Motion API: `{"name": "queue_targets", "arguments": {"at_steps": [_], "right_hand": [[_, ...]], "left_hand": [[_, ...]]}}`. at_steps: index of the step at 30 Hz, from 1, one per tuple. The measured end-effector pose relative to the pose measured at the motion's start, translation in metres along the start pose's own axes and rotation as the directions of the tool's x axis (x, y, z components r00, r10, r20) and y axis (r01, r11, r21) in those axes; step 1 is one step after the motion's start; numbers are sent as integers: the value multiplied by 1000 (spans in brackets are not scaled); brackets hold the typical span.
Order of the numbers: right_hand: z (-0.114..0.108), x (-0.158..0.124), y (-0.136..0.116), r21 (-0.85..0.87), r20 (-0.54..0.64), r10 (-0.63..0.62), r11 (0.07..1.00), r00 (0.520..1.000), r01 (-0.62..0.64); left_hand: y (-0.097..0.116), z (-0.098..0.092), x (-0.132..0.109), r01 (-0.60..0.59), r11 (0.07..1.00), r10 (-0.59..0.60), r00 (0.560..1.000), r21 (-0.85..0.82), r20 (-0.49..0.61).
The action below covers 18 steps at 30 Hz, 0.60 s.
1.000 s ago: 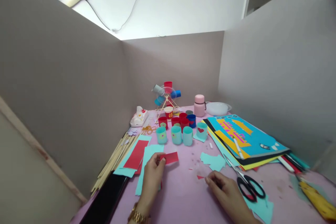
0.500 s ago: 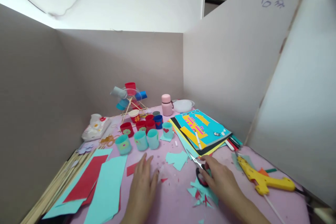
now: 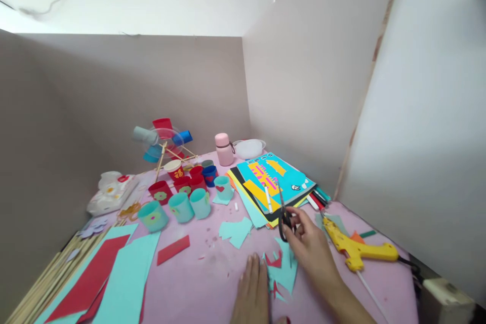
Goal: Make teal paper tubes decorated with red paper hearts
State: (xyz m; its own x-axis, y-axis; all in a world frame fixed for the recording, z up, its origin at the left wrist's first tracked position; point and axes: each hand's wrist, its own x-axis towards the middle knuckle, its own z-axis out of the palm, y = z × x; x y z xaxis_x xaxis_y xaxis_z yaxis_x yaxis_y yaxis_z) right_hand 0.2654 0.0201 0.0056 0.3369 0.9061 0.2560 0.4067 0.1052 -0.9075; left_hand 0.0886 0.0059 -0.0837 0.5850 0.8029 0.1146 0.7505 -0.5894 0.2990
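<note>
My right hand [image 3: 313, 255] grips a pair of black-handled scissors [image 3: 284, 218], raised off the table with the blades pointing away over the stacked paper. My left hand [image 3: 250, 291] lies flat on the pink tabletop, fingers stretched and close together, at the left edge of a pile of cut turquoise and red paper scraps [image 3: 289, 276]. A larger turquoise offcut [image 3: 237, 232] lies beyond that hand. To its left is a red paper strip [image 3: 173, 250].
Several turquoise cups [image 3: 181, 207] and red cups [image 3: 160, 192] stand ahead, before a wheel model [image 3: 165, 139]. Coloured sheets [image 3: 292, 182] lie at centre right. A yellow glue gun [image 3: 357, 250] rests at right, paper strips [image 3: 127, 278] at left. Partition walls surround the table.
My left hand has moved right to the scraps and flattened. The scissors have come up off the table in my right hand. Small red bits were gathered toward the pile. The view has turned right.
</note>
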Motion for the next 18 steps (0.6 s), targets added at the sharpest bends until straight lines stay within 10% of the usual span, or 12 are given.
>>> {"name": "queue_targets", "arguments": {"at_steps": [12,18], "right_hand": [[-2,6,-3,616,-112,210,781,971,-98],[4,2,-4,586,-55,192,801,980,-124]], "left_hand": [[61,-36,56,-21,990,14,999,-139,-52],[7,-32,8,-119,991,117,993,63,35]]}}
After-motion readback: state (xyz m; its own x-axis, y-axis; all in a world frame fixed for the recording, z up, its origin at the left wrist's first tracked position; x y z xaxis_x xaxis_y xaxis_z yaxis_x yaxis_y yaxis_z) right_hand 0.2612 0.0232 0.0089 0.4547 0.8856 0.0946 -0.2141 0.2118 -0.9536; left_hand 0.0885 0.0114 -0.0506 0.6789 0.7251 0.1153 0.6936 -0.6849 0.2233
